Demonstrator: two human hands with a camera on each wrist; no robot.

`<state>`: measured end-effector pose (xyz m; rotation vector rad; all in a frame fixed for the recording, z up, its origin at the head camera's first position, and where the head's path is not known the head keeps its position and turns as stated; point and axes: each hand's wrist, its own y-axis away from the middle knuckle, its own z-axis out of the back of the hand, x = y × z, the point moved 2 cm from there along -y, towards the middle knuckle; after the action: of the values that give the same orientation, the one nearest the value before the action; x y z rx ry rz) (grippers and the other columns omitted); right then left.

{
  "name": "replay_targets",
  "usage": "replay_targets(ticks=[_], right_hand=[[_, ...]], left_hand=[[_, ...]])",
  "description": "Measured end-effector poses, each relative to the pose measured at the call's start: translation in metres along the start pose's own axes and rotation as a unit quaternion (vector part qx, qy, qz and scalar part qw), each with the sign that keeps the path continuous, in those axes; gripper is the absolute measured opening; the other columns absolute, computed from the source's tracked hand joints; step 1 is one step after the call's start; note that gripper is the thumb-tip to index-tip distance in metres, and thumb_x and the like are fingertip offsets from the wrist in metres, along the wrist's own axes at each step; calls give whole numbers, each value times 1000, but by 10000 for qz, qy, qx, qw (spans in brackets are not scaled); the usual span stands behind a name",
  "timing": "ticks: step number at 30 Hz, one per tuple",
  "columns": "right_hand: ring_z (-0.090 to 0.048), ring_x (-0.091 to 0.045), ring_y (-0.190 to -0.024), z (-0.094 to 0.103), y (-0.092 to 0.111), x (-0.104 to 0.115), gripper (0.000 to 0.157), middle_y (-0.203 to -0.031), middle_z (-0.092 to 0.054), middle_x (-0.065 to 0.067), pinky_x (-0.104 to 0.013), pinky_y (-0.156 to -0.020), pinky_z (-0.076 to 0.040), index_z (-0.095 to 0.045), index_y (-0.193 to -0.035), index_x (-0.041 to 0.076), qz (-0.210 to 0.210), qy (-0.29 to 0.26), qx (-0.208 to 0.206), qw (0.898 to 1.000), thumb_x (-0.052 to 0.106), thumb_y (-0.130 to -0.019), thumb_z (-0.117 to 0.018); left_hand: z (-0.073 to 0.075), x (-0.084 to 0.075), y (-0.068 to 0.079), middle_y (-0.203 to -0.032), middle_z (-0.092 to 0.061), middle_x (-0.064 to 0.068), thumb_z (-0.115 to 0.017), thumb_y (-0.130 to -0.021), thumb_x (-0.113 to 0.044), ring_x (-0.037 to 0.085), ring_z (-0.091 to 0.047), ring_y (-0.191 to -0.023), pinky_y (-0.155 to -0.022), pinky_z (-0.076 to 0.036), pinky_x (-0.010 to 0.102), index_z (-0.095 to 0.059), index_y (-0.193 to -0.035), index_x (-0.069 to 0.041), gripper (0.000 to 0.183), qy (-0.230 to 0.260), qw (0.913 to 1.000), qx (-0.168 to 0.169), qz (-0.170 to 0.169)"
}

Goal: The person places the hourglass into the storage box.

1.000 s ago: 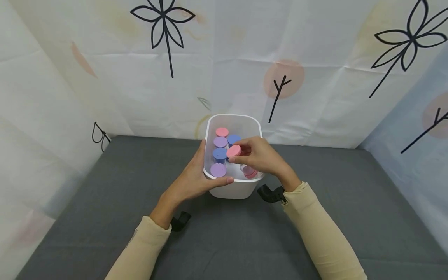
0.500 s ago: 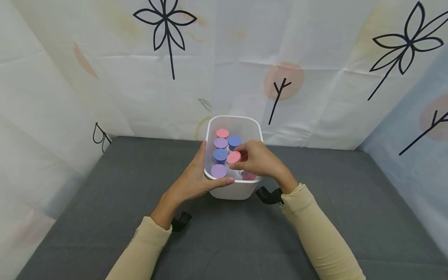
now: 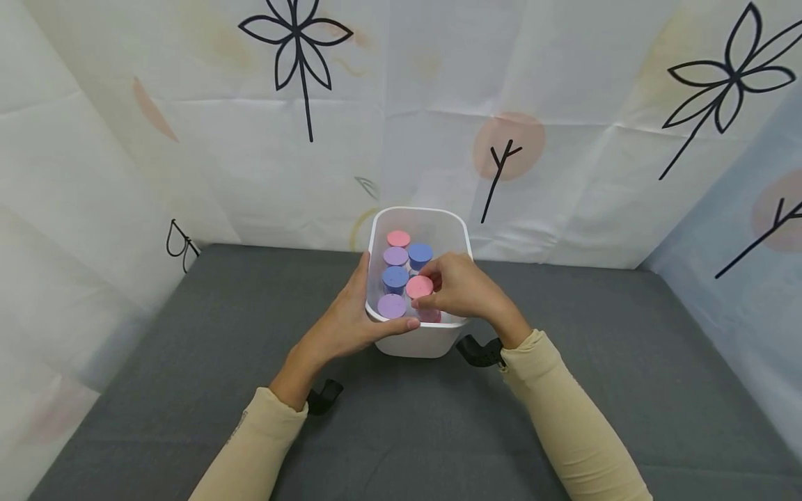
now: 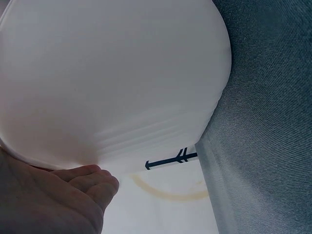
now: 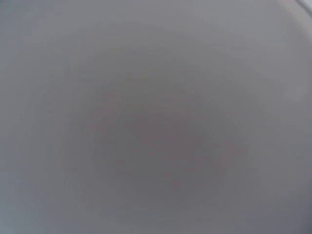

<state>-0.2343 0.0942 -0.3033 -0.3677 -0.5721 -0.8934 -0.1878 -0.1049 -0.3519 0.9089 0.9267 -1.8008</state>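
Note:
A white plastic bin (image 3: 418,341) stands on the table with several small clear jars inside. My left hand (image 3: 341,316) rests around its front left corner, thumb along the front rim, straight fingers against the left wall. Inside the bin my right hand (image 3: 466,289) pinches a pink-lidded jar (image 3: 419,287) between thumb and fingers; the jar's body is mostly hidden. Beside it stand a blue-lidded jar (image 3: 395,279) and a purple-lidded jar (image 3: 391,305). Another pink-lidded jar (image 3: 429,316) shows partly below the right hand. The right wrist view is only a grey blur.
Farther back in the bin are a pink-lidded jar (image 3: 398,239), a purple-lidded jar (image 3: 395,256) and a blue-lidded jar (image 3: 420,253). Dark grey cloth covers the table (image 3: 401,431). A patterned white curtain (image 3: 426,153) hangs right behind the bin.
The pink-lidded jar in my right hand has moved down and nearer the front. The other pink-lidded jar, by the front right corner, has shifted left. My left hand stays at the bin.

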Motion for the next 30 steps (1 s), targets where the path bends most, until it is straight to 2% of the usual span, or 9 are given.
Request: replay_targets(ticks=[6,10,19,23,26,30], right_hand=[[-49,-14,-62,-2,-1,1,14,-64,-58,4,-28,-58,-40,-70,-75,9,3,189,98,9998,7,-79,-84],[-43,-11,-58,-2,-2,2,18,-60,-50,3,-27,-55,-35,-67,-71,9,65,393,69,9992,7,-79,-83],[-39,-10,-54,-4,-2,4,25,-56,-43,3,-26,-52,-31,-63,-65,11,53,733,39,9973,11,-80,-84],[-40,-10,-54,-6,-2,4,21,-56,-45,3,-26,-52,-32,-67,-68,10,-45,725,110,9973,11,-81,-83],[-41,-10,-55,-8,-3,4,17,-57,-47,4,-26,-52,-34,-70,-71,10,-131,759,163,9969,11,-82,-83],[-40,-11,-54,-10,-3,4,19,-56,-45,4,-26,-52,-33,-69,-70,10,-186,854,166,9960,13,-82,-83]], left_hand=[[6,-34,7,-155,-35,10,-87,-81,-24,33,-45,-134,-106,-40,58,-7,-162,-20,114,291,9995,89,-104],[8,-40,9,-156,-33,11,-86,-82,-23,34,-45,-134,-105,-42,57,-7,-162,-19,112,261,9995,128,-108],[8,-39,10,-156,-33,11,-86,-82,-23,35,-45,-134,-105,-42,59,-7,-162,-20,113,309,9994,133,-123],[8,-37,9,-155,-34,9,-86,-82,-21,35,-45,-134,-105,-42,58,-7,-162,-19,113,294,9994,136,-149],[6,-29,7,-156,-32,10,-87,-81,-23,35,-43,-136,-106,-39,60,-6,-162,-20,115,319,9992,113,-218],[3,-11,2,-158,-31,9,-88,-79,-32,31,-42,-138,-107,-39,60,-5,-162,-27,118,222,9994,53,-276]])
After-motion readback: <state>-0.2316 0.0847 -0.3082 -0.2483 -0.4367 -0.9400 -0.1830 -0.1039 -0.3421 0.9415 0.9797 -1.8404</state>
